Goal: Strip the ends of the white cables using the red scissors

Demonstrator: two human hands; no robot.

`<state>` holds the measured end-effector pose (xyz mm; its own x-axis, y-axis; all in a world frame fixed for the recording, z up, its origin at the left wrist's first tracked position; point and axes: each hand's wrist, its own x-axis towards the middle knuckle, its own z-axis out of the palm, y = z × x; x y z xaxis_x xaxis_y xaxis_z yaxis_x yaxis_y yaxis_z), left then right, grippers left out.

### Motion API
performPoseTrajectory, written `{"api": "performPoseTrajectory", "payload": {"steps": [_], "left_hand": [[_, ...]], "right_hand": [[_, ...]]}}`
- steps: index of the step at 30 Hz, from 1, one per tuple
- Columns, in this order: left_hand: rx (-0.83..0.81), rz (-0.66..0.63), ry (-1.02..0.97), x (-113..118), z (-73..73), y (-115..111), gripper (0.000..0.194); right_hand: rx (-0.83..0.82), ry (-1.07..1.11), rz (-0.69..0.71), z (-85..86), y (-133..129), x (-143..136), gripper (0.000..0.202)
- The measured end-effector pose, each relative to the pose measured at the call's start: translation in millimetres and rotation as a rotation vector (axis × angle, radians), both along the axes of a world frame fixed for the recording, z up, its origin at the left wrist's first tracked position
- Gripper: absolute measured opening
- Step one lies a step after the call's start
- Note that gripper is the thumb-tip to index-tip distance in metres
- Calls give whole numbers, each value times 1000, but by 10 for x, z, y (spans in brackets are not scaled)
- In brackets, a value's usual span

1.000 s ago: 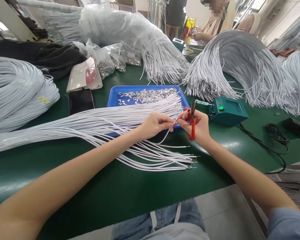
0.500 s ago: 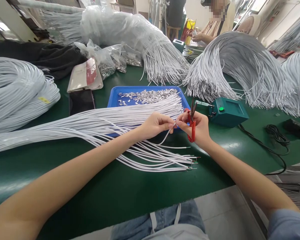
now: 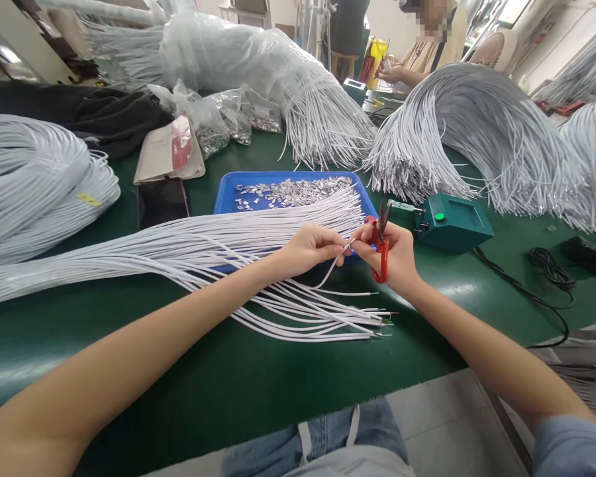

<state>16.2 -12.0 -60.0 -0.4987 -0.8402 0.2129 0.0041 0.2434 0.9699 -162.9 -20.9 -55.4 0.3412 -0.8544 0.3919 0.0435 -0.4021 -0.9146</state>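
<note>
White cables [image 3: 129, 253] extend rightward across the bench [image 3: 278, 384], some ends over the blue tray [image 3: 220, 197]; the left hand [image 3: 310, 250], fingers closed on a single cable [image 3: 332, 269], lies near the tray's near right corner, inside the bench's near edge; the right hand [image 3: 397, 250] grips red-handled scissors [image 3: 383, 262], fingertips at the cable's tip.

L hand [image 3: 310, 253] pinches thin white round cable [image 3: 330, 271] nr end; R hand [image 3: 400, 253], w/ red-handled metal scissors [image 3: 383, 250], fingertips at cable's tip.

Green table [image 3: 258, 391]: cables [image 3: 144, 246], perhaps a phone [image 3: 163, 204].
</note>
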Motion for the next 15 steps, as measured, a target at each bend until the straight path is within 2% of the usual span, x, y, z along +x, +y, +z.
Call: {"api": "performPoseTrajectory", "payload": {"steps": [8, 15], "left_hand": [[23, -16, 40, -7, -3, 6, 44], [35, 36, 38, -9, 18, 23, 43]], "right_hand": [[-23, 15, -34, 0, 3, 4, 22], [-48, 13, -32, -4, 4, -2, 19]]}}
